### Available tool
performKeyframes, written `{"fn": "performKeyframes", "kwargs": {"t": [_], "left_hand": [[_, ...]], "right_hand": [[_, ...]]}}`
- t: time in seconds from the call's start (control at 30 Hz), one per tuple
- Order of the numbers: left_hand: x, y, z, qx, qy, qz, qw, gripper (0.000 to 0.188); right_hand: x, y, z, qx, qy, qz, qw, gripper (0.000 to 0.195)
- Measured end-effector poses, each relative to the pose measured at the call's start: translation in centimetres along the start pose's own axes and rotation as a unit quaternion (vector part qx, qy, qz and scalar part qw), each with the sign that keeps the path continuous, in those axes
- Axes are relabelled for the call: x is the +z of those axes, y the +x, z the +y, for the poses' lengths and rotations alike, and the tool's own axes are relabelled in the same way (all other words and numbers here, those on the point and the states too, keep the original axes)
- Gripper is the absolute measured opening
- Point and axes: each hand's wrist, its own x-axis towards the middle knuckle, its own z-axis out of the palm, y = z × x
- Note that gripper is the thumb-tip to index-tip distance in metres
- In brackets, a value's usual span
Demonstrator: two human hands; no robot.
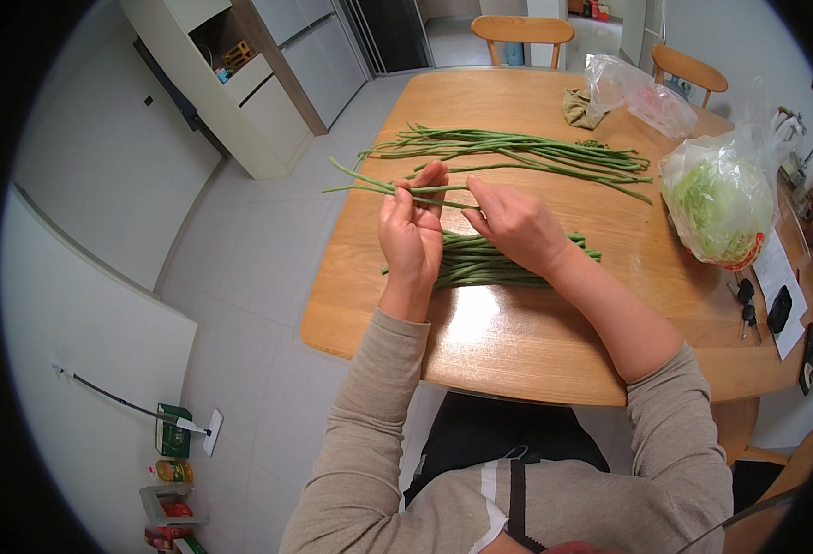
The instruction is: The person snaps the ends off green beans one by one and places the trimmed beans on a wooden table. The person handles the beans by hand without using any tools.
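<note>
A few green yardlong beans [372, 185] lie across the palm of my left hand [413, 225], their thin ends poking out past its left side. My right hand [514, 218] pinches the other ends of these beans between thumb and forefinger. Beneath both hands, a thick bundle of cut yardlong beans [496, 266] rests on the wooden table [531, 332], partly covered by my right hand and forearm. Beyond the hands, a looser row of long whole beans [517, 147] stretches across the tabletop.
At the right stands a leafy vegetable in a clear plastic bag [721, 197]. Farther back are a crumpled plastic bag [645, 97] and an olive cloth-like bundle [581, 109]. Keys [747, 301] and a paper sheet [780, 277] lie near the right edge. Small bean scraps [592, 144] sit behind the row.
</note>
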Motion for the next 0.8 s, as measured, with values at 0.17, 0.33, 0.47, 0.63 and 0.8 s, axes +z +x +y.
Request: {"fn": "performKeyframes", "kwargs": {"t": [0.17, 0.33, 0.47, 0.63, 0.8], "left_hand": [[-0.1, 0.0, 0.1, -0.002, -0.012, -0.004, 1.0, 0.022], [-0.2, 0.1, -0.1, -0.004, -0.015, -0.017, 1.0, 0.022], [-0.2, 0.1, 0.0, -0.012, 0.025, -0.011, 1.0, 0.023], [1.1, -0.7, 0.8, -0.074, 0.242, -0.015, 0.967, 0.035], [1.1, -2.5, 0.3, 0.146, 0.421, -0.083, 0.891, 0.032]], "right_hand": [[-0.4, 0.2, -0.3, -0.024, -0.029, -0.025, 0.999, 0.023], [-0.4, -0.1, -0.2, -0.013, 0.017, -0.048, 0.999, 0.01], [-0.3, 0.1, -0.1, 0.073, 0.137, 0.013, 0.988, 0.008], [-1.9, 1.9, 0.5, 0.186, 0.273, 0.095, 0.939, 0.011], [-3.0, 2.5, 0.6, 0.363, 0.483, 0.0, 0.797, 0.014]]}}
